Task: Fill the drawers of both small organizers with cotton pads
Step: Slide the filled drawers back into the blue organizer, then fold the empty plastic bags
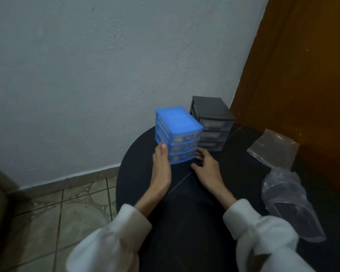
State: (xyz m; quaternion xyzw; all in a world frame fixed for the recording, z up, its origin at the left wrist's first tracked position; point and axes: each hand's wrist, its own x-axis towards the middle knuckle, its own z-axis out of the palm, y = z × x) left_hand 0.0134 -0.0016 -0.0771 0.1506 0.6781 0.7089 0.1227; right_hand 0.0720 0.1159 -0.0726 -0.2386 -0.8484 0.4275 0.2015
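Head view looks down on a dark round table (185, 222) set against a pale wall (86, 75), and everything sits relative to the blue organizer (177, 134) near the table's far edge. Its three clear drawers are pushed in, and pale round shapes, likely cotton pads (177, 138), show through their fronts. The left hand (161, 165) lies against the organizer's left front corner, fingers straight and pressed together, thumb tip touching the blue frame. The right hand (206, 165) rests on the table just right of the organizer's lowest drawer, fingers loosely spread and slightly bent, holding nothing. Both forearms reach forward from white sleeves (114, 242). The black organizer (212, 124) stands just behind and right of the blue one, touching or nearly so, drawers closed. Farther right lie two clear plastic bags (287, 201), near a brown wooden door (302, 75).
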